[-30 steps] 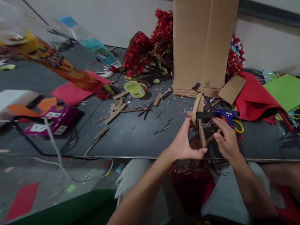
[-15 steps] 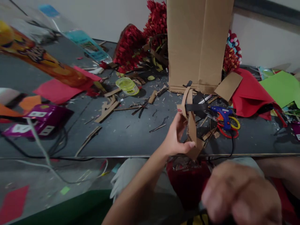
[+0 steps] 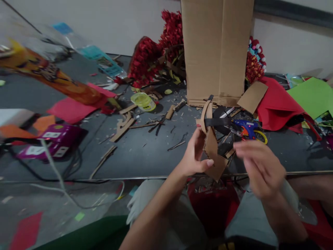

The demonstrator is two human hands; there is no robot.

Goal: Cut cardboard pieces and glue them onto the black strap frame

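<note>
My left hand (image 3: 194,152) is closed around a cardboard piece (image 3: 212,144), just above the table's front edge. The piece has folded flat parts below and a curved strip at its top. A black strip (image 3: 217,122) sticks out from it to the right. My right hand (image 3: 262,168) hovers to the right, apart from the cardboard, its fingers bent and pressed together; whether anything is between them cannot be made out. Behind its fingertips lie a blue glue gun (image 3: 249,127) and scissors with a yellow handle (image 3: 262,136), partly covered by the hand.
A tall cardboard panel (image 3: 205,52) stands at the back. Red paper (image 3: 277,102) and green paper (image 3: 312,97) lie right. Cardboard scraps, a small yellow-green tub (image 3: 143,101), an orange snack tube (image 3: 65,81), a plastic bottle (image 3: 100,59) and a purple box (image 3: 57,140) are left.
My right hand has moved up and away from me, from low near the camera to over the table edge by the glue gun. My left hand keeps its hold on the cardboard piece.
</note>
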